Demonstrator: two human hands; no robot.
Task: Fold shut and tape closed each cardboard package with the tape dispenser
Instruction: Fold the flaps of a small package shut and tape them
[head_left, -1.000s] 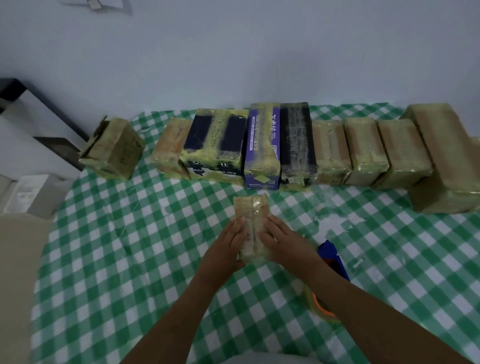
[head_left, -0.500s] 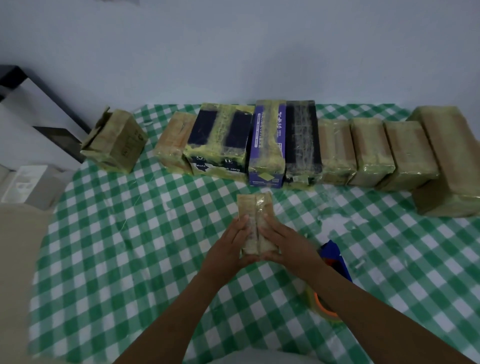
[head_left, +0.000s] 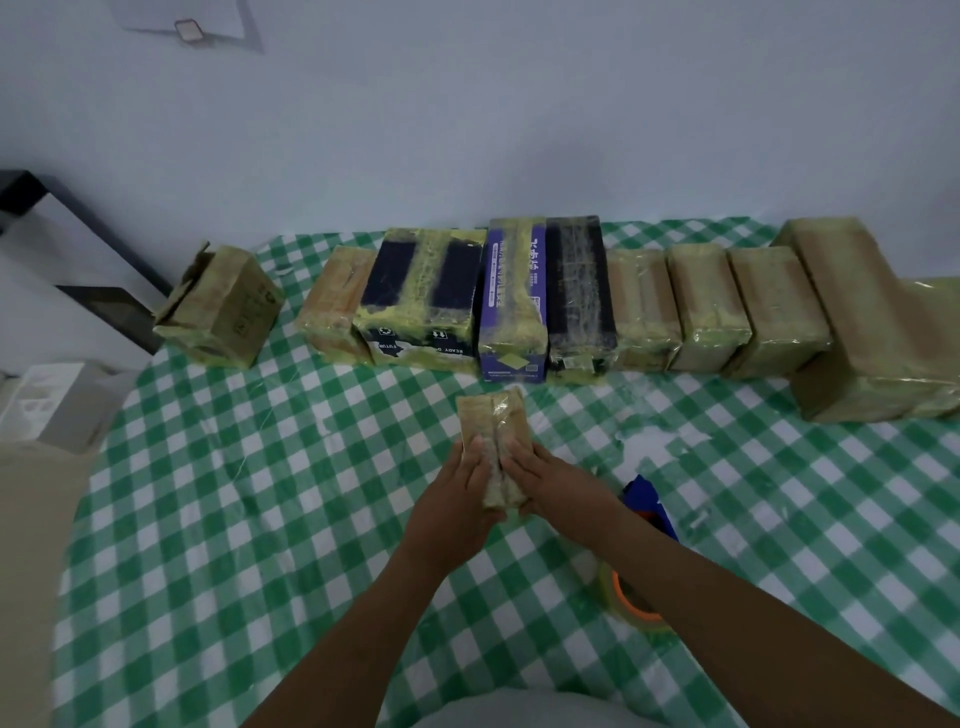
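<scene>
A small tan cardboard package wrapped in clear tape lies on the green-checked tablecloth in front of me. My left hand lies flat along its left side, fingers straight and pressing on its top. My right hand presses the right side the same way. The hands cover the near half of the package. The blue tape dispenser with its orange-cored roll lies on the cloth to the right, partly hidden under my right forearm.
A row of several taped boxes stands along the back of the table against the wall. One tan box with a loose flap sits apart at the back left, and a large box at the back right. White items lie off the table's left edge.
Both hands stay pressed on the small package in nearly the same place. Only my head view has shifted a little.
</scene>
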